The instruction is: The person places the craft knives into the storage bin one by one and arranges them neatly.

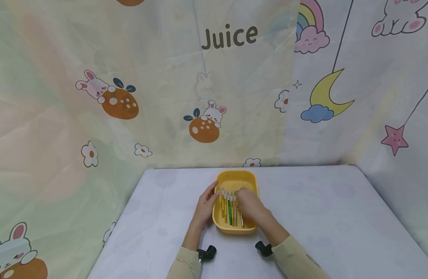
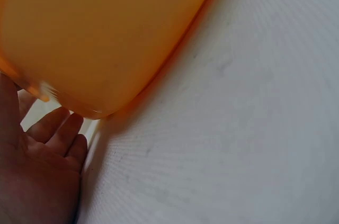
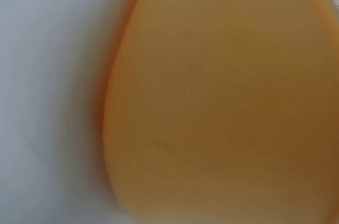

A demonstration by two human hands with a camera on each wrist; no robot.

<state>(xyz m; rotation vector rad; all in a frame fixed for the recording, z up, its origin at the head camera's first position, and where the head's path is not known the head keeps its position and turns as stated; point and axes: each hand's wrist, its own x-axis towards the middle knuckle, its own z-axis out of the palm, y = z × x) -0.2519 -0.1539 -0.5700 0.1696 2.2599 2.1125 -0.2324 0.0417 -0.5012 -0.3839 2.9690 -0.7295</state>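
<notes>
A yellow tray with rounded corners holds several slender sticks with pale upper ends and yellow, green or silvery shafts, lying side by side lengthwise. My left hand grips the tray's left side, thumb at the rim and fingers along the outer wall. In the left wrist view, fingertips meet the tray's edge. Inside the tray at the right, my right hand has curled fingers around the upper part of a slim stick; its lower end shows below the hand. The right wrist view shows only the tray's outer wall.
The tray stands on a white-covered table, near its middle. Behind it hangs a printed cloth backdrop with cartoon rabbits, flowers and a moon. Black wrist cameras sit at both sleeves.
</notes>
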